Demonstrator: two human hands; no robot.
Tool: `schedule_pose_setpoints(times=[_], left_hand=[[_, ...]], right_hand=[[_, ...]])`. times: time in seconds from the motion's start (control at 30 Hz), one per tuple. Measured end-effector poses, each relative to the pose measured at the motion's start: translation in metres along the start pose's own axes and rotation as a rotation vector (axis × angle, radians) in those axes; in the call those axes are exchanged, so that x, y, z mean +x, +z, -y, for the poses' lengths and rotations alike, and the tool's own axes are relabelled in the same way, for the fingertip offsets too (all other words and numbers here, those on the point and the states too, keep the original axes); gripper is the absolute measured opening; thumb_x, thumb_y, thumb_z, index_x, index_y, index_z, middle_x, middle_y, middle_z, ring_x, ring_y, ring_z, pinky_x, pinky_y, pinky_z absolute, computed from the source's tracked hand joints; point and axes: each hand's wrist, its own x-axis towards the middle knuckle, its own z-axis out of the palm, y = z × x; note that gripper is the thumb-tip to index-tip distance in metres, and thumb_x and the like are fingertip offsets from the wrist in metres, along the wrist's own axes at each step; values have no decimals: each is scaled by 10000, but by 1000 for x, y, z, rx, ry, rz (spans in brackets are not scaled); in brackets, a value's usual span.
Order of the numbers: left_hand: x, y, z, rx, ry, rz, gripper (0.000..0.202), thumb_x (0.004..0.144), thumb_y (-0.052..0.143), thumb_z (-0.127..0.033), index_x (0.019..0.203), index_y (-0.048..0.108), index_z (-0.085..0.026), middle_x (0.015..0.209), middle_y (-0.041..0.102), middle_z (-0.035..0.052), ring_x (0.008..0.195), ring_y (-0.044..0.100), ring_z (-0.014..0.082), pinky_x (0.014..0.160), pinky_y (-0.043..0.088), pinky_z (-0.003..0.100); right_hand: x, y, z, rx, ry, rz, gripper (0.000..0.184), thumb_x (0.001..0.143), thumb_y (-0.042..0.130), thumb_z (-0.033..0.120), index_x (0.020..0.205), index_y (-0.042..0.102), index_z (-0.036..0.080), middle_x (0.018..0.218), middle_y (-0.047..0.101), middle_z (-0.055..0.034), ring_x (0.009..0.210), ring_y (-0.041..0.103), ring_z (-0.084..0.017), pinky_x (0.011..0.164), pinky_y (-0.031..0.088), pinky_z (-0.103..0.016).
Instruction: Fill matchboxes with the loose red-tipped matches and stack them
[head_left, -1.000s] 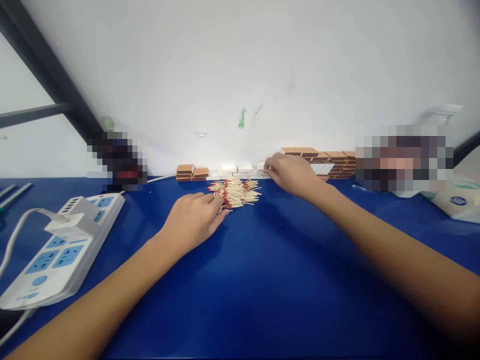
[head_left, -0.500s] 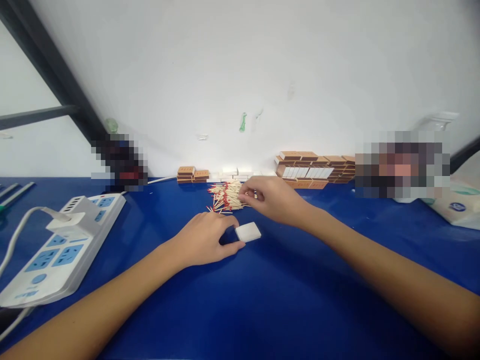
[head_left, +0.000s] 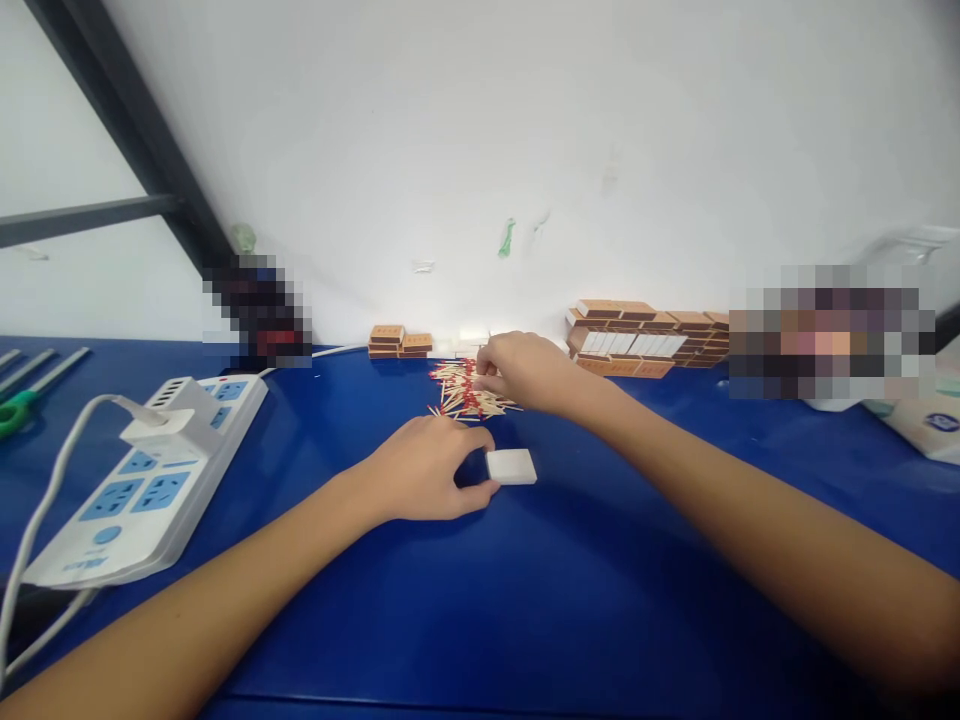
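A small white matchbox tray (head_left: 511,466) lies on the blue table (head_left: 570,600). My left hand (head_left: 427,480) rests beside it, thumb and forefinger pinched against its left end. Just behind, a heap of red-tipped matches (head_left: 466,392) is spread on the table. My right hand (head_left: 525,372) reaches into the heap's right side with its fingers curled together on some matches.
Brown matchboxes are stacked along the wall at the right (head_left: 645,335), with a smaller brown stack (head_left: 399,341) and white trays (head_left: 471,340) to the left. A white power strip (head_left: 150,475) with a plugged cable lies at the left. Green-handled scissors (head_left: 22,408) sit at the far left.
My right hand drew back from the stacks by the wall, a white tray appeared on the table, and the hand moved to the matches. My left hand moved from the heap to the tray.
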Motion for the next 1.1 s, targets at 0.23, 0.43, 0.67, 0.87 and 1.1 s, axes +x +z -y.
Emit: schedule_pose_setpoints(times=[0.23,0.43,0.67,0.87,1.1], left_hand=[[0,-2,0,21,4,-10,253,887,638,-410,1022,715,-211,658,643,-5,548,574,159,560,378,294],[0,-4,-2,27,15,-21,242,892,632,-402,1003,715,-204,673,649,-1,565,584,161,571,388,298],[0,-4,1,35,0,-18,280,890,641,-406,1072,721,-209,662,648,-14,575,585,165,604,404,307],[0,-5,1,30,4,-27,245,896,637,-382,1051,721,-211,676,661,-9,577,600,159,566,387,299],[1,-4,6,47,-54,-56,272,896,645,-426,1052,718,-216,650,637,-12,557,569,160,570,367,301]], right_hand=[[1,-1,4,-47,11,25,122,906,698,253,859,753,155,794,718,-118,711,622,-213,599,326,-321],[0,-3,4,-45,36,37,143,930,678,272,874,741,157,826,728,-120,732,629,-215,605,334,-316],[0,-2,2,-37,48,92,190,971,625,266,881,732,138,826,734,-132,727,642,-210,612,351,-313],[-2,-3,-2,-26,26,92,208,994,597,258,900,720,119,926,741,-170,795,659,-234,651,377,-320],[-42,-11,-12,173,-25,34,187,1026,567,286,904,653,172,966,709,-95,823,622,-192,695,400,-303]])
